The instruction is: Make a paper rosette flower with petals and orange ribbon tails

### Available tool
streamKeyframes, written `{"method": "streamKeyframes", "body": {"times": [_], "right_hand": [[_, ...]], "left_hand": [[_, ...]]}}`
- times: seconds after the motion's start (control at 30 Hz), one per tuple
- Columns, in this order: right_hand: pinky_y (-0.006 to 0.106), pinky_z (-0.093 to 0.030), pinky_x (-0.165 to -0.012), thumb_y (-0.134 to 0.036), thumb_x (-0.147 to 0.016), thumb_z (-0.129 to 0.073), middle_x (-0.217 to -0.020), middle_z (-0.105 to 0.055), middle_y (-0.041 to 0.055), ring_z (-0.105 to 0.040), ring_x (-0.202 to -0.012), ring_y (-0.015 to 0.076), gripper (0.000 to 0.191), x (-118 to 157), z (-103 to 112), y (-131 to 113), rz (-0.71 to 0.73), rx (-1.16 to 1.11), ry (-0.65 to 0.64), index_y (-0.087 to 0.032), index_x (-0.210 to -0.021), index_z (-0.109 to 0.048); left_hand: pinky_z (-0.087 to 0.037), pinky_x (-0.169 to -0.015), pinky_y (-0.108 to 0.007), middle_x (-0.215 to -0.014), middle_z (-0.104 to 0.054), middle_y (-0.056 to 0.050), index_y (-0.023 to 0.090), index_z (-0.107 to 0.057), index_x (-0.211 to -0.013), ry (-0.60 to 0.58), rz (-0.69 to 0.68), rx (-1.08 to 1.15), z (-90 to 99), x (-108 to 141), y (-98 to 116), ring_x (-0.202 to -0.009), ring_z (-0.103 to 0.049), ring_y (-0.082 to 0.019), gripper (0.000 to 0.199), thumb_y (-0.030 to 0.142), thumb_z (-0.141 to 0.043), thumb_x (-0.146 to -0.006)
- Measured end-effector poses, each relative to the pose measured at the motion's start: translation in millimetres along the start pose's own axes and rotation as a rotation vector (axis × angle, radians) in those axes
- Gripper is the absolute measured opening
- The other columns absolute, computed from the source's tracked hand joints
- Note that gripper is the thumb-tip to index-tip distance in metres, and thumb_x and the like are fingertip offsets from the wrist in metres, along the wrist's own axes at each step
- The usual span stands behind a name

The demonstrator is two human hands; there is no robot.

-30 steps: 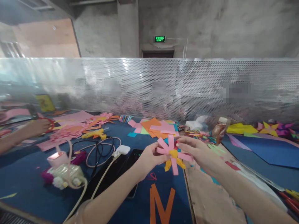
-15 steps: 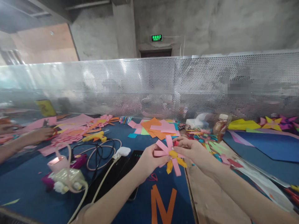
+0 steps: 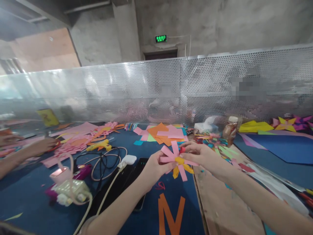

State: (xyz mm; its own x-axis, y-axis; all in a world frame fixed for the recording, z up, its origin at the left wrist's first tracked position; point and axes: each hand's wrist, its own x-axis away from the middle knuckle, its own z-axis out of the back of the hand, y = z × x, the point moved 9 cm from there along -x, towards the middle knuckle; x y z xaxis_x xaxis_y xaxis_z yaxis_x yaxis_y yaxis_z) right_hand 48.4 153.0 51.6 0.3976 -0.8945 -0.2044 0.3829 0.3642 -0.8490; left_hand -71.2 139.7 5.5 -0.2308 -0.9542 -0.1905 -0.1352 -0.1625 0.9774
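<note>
Above the table's middle, my left hand (image 3: 156, 165) pinches the left side of a pink paper flower (image 3: 175, 148) made of strips. The flower has a yellow centre, and yellow paper pieces (image 3: 188, 168) hang at its lower side. On the other side, my right hand (image 3: 201, 157) has its fingers closed around a small red piece (image 3: 182, 150) at the flower's upper right. Below the flower, orange paper strips (image 3: 168, 213) shaped like an M lie on the blue surface.
Left of my forearm are a phone (image 3: 139, 200), a white charger (image 3: 128, 160), cables and a power strip (image 3: 72, 189). A yellow glue gun (image 3: 99, 145) lies behind them. Another person's hand (image 3: 46, 144) works at the far left. A bottle (image 3: 230, 130) stands at right.
The flower has tilted slightly and shifted a little left with my hands. The other person's hand at far left has moved slightly. The view has turned a little.
</note>
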Motion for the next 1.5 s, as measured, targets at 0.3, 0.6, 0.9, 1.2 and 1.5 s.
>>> {"method": "streamKeyframes", "body": {"times": [0.3, 0.6, 0.9, 1.2, 1.5], "right_hand": [[0.033, -0.043, -0.086, -0.038, -0.068, -0.066, -0.117, -0.051, 0.0033, -0.052, -0.103, 0.0204, 0.023, -2.9, 1.2, 5.5, 0.066, 0.024, -0.04, -0.022, -0.085, -0.067], [0.045, -0.038, -0.087, -0.027, -0.078, -0.057, -0.105, -0.054, 0.0064, -0.045, -0.103, 0.0246, 0.01, 13.3, 16.3, -17.6, 0.517, 0.498, 0.359, -0.021, -0.071, -0.06], [0.039, -0.03, -0.094, -0.015, -0.085, -0.048, -0.105, -0.061, 0.0017, -0.045, -0.1, 0.0199, 0.015, 43.6, -41.2, 23.3, 0.936, 1.149, 0.276, -0.021, -0.091, -0.061], [0.042, -0.031, -0.093, -0.028, -0.087, -0.047, -0.112, -0.057, 0.0028, -0.042, -0.103, 0.0237, 0.022, 49.7, -44.6, 30.0, 0.815, 0.987, 0.08, -0.022, -0.104, -0.059], [0.038, -0.031, -0.092, -0.023, -0.084, -0.047, -0.104, -0.059, 0.005, -0.043, -0.104, 0.0224, 0.019, 1.4, -13.7, 48.8, 0.257, 0.739, -0.065, -0.02, -0.091, -0.064]], "left_hand": [[-0.046, -0.069, -0.028, -0.075, -0.064, -0.001, 0.014, -0.058, -0.083, 0.035, -0.058, 0.01, 5.9, -3.0, -1.2, -0.068, -0.059, -0.014, 0.021, 0.023, -0.068, -0.066], [-0.046, -0.082, -0.028, -0.108, -0.062, -0.006, 0.018, -0.051, -0.108, 0.118, -0.235, -0.631, 30.2, -13.3, 18.5, -0.096, -0.059, -0.017, 0.029, 0.03, -0.051, -0.081], [-0.037, -0.084, -0.039, -0.099, -0.065, -0.009, 0.02, -0.066, -0.09, 0.159, -0.02, -1.387, 59.2, -23.8, -12.5, -0.098, -0.054, -0.028, 0.019, 0.015, -0.053, -0.078], [-0.038, -0.076, -0.034, -0.089, -0.068, -0.008, 0.02, -0.064, -0.085, 0.062, 0.112, -1.504, 58.9, -35.0, -21.7, -0.089, -0.059, -0.025, 0.018, 0.014, -0.048, -0.078], [-0.04, -0.058, -0.023, -0.066, -0.065, -0.003, 0.017, -0.061, -0.059, -0.126, 0.129, -1.283, 67.9, -62.1, -25.5, -0.066, -0.061, -0.018, 0.006, 0.012, -0.061, -0.063]]}}
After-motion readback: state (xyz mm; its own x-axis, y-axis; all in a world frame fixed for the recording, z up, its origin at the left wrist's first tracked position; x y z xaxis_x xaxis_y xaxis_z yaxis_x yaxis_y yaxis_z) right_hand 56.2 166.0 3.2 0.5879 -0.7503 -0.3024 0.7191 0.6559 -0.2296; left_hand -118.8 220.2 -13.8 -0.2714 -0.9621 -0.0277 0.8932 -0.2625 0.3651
